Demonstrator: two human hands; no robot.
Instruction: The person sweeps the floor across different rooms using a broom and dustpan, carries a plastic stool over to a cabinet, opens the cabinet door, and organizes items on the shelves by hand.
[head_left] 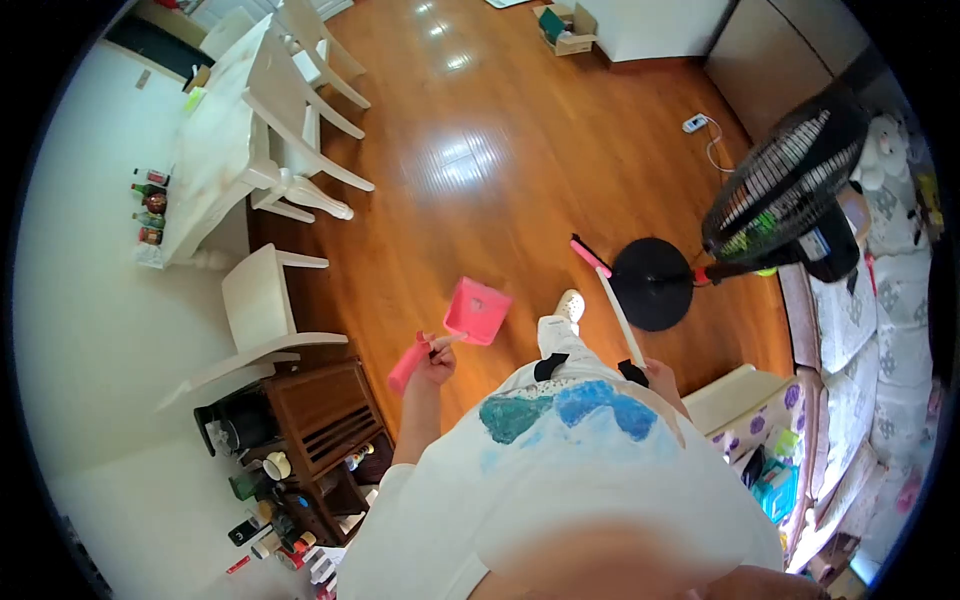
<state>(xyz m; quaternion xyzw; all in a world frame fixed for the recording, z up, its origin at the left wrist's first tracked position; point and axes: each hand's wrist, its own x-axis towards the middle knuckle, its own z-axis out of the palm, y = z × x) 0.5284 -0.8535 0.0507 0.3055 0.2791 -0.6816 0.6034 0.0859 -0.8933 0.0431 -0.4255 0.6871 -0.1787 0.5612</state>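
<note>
On the left, my left hand (pixel 435 368) is closed beside a pink, bottle-shaped piece that looks like a handle grip. Just beyond its fingers is a pink dustpan (pixel 478 312), its open tray facing up over the wooden floor. I cannot tell exactly how the grip joins the tray. My right hand (pixel 660 378), partly hidden by my shirt, is closed round the upper part of a broom (pixel 618 310) with a white stick. The broom's pink head with dark bristles rests on the floor next to the round black fan base (pixel 652 284).
A black standing fan (pixel 785 170) rises at the right, before a sofa (pixel 845 340) with patterned covers. White chairs (pixel 265 300) and a table (pixel 215 160) line the left. A brown wooden cabinet (pixel 320 415) stands near my left arm. A cardboard box (pixel 570 42) sits far ahead.
</note>
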